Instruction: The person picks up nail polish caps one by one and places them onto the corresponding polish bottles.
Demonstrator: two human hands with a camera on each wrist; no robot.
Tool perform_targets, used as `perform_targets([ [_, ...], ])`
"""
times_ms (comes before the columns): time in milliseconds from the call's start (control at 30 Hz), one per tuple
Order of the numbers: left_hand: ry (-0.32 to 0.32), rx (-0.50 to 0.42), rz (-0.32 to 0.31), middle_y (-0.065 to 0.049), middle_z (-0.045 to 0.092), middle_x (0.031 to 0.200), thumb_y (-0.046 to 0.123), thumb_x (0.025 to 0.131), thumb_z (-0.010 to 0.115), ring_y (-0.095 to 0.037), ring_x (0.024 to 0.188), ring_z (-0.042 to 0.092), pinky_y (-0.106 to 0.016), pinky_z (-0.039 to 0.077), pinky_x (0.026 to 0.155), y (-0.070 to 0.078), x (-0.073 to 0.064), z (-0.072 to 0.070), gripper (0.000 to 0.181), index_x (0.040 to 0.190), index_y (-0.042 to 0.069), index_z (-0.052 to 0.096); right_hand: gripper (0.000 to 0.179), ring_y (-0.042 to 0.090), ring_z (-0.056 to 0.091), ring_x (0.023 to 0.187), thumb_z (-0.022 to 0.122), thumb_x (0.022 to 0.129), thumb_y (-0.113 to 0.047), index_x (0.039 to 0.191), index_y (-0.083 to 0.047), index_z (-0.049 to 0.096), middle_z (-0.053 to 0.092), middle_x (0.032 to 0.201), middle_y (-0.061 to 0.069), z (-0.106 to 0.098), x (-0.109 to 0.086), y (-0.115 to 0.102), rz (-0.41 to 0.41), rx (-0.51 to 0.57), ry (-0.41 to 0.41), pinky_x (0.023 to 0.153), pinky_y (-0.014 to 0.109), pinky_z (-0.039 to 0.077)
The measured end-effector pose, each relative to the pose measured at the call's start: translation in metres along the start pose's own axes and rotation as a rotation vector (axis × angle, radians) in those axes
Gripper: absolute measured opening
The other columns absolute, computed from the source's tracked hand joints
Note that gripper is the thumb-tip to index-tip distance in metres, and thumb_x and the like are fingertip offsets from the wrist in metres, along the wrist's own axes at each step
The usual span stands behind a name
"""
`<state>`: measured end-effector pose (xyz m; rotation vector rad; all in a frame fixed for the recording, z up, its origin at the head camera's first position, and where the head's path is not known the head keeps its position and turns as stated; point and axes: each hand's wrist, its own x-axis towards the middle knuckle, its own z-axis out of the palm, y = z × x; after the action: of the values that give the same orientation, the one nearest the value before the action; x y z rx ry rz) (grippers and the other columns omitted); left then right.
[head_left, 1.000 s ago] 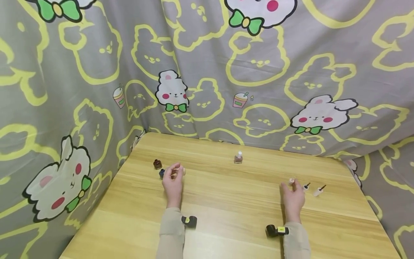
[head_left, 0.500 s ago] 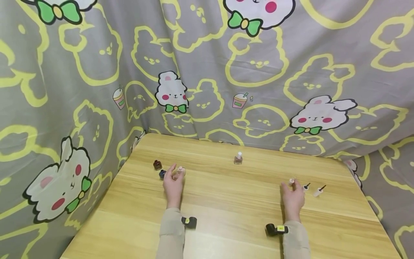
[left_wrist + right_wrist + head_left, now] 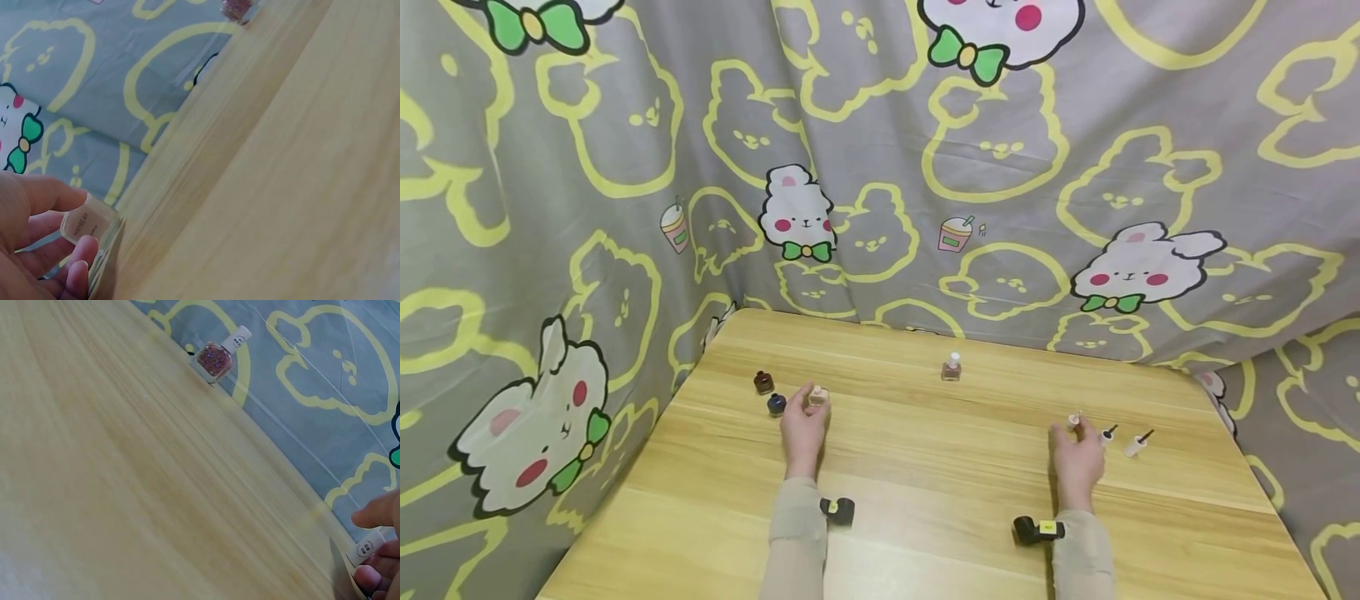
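In the head view my left hand (image 3: pixel 803 429) is at an uncapped pale pink nail polish bottle (image 3: pixel 818 396) standing on the table. The left wrist view shows that bottle (image 3: pixel 90 220) between my fingertips. My right hand (image 3: pixel 1077 460) is beside a white brush cap (image 3: pixel 1073 421) that stands brush up. Seen from the right wrist, one finger stretches above the cap (image 3: pixel 365 549), with a gap between them, while other fingertips are close to it. An uncapped dark blue bottle (image 3: pixel 777 406) and a dark brown one (image 3: pixel 763 382) stand left of my left hand.
Two more white caps, one with a dark brush (image 3: pixel 1107 435) and another (image 3: pixel 1137 447), stand right of my right hand. A capped glittery pink bottle (image 3: pixel 952 367) stands at the back of the wooden table (image 3: pixel 925 483). A patterned curtain (image 3: pixel 880 275) borders the table.
The pale bottle has come from tilted to upright on the table, with my left fingers now lower around it. My right hand and the caps have barely moved.
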<state>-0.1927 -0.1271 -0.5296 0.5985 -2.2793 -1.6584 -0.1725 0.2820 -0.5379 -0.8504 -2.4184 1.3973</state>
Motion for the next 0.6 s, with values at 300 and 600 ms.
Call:
perform_targets([
  [300,-0.020,0.016,-0.026,-0.016,0.059,0.129,0.013,0.085,0.073,-0.026,0.098,0.065,-0.034,0.055,0.077,0.0010,-0.0008,0.0020,0.048,0.130,0.007,0.059,0.059,0.048,0.034,0.136,0.055,0.094,-0.024,0.146,-0.003,0.038,0.046,0.145,0.025,0.0006,-0.0009,-0.0009,0.012,0.006,0.013,0.113,0.060,0.017],
  [600,-0.042,0.079,0.010,-0.016,0.068,0.113,0.017,0.083,0.076,-0.028,0.098,0.062,-0.041,0.051,0.085,-0.0023,-0.0003,0.0040,0.036,0.116,0.005,0.067,0.053,0.047,0.036,0.136,0.055,0.093,-0.022,0.142,-0.002,0.044,0.049,0.143,0.025,0.0021,-0.0016,-0.0023,0.014,0.013,0.033,0.113,0.060,0.016],
])
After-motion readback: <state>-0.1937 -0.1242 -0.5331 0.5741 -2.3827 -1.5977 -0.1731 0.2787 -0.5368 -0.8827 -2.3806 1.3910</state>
